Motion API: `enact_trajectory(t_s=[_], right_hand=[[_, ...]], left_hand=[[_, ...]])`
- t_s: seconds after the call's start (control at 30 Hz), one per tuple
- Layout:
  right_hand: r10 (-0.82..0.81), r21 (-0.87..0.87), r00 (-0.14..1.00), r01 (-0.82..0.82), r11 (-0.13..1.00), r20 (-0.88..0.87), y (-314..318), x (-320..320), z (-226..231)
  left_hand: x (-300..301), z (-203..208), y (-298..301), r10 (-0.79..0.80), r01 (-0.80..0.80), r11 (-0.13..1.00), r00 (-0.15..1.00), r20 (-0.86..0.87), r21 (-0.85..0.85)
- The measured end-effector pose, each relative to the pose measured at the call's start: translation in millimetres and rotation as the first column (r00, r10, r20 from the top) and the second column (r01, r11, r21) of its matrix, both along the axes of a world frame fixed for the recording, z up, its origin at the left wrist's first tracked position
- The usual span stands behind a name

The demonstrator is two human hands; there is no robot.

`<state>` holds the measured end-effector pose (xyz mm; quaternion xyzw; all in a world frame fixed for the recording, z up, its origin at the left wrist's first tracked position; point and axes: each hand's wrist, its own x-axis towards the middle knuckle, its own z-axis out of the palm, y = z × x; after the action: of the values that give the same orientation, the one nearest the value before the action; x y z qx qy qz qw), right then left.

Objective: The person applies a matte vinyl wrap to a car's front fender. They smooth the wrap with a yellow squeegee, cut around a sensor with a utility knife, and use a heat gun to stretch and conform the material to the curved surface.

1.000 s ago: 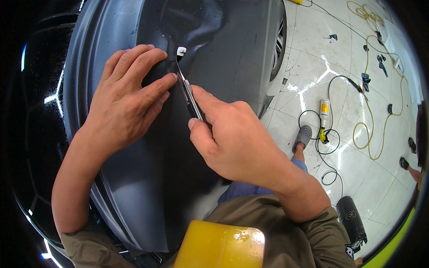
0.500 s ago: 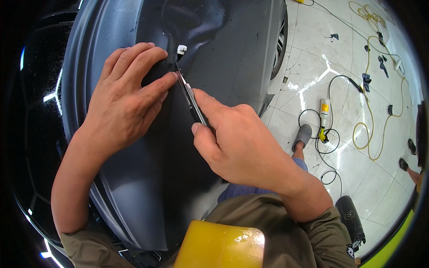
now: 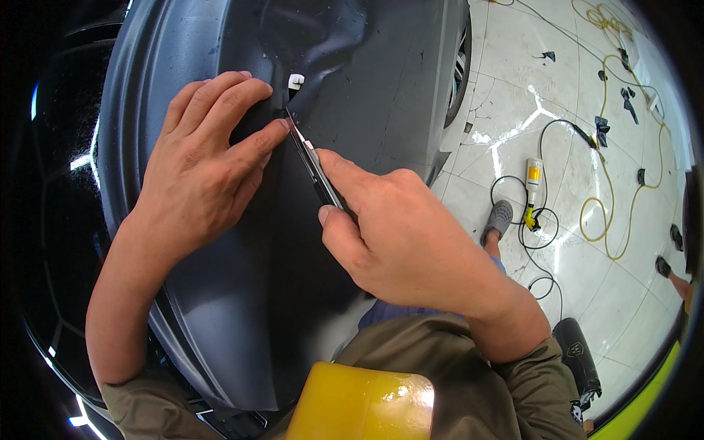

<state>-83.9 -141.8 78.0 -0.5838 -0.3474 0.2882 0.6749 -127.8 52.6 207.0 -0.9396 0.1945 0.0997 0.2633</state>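
A dark grey film-like covering point(image 3: 227, 315) lies over a car body panel, wrinkled near the top. In it is a small opening where a white clip-like piece point(image 3: 296, 81) shows. My right hand point(image 3: 411, 235) is closed round a slim utility knife point(image 3: 315, 172), index finger along its top. The blade points away from me, its tip at the lower end of the opening. My left hand point(image 3: 205, 165) rests on the covering left of the opening, fingers bent and spread, holding nothing. Its thumb lies right beside the blade.
A wheel point(image 3: 460, 73) stands at the panel's right edge. On the tiled floor point(image 3: 609, 293) lie a white and yellow power tool point(image 3: 533, 183), looped black and yellow cables and dark scraps. A yellow object point(image 3: 359, 403) is below my chest. Another person's feet point(image 3: 664, 268) show far right.
The knife and my right hand have shifted very slightly, the tip drawn a little toward me and left. My left hand stays almost in place beside it.
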Motion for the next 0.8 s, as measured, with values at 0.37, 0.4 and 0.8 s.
enact_trajectory(t_s=[0.37,0.4,0.8], right_hand=[[0.006,-0.03,0.998,-0.005,1.0,0.061,-1.5,5.0,1.0],[0.01,-0.027,0.999,-0.009,1.0,0.049,-1.6,5.1,1.1],[-0.055,0.097,0.754,0.156,0.983,-0.655,-21.3,-2.5,-32.5]], left_hand=[[1.6,-1.4,1.0,0.007,-0.007,1.0,1.0,-0.006,-0.012],[1.7,-1.2,0.5,0.009,-0.009,1.0,1.0,-0.008,-0.01],[7.3,-4.4,-5.3,0.021,-0.018,0.994,0.999,-0.031,0.106]])
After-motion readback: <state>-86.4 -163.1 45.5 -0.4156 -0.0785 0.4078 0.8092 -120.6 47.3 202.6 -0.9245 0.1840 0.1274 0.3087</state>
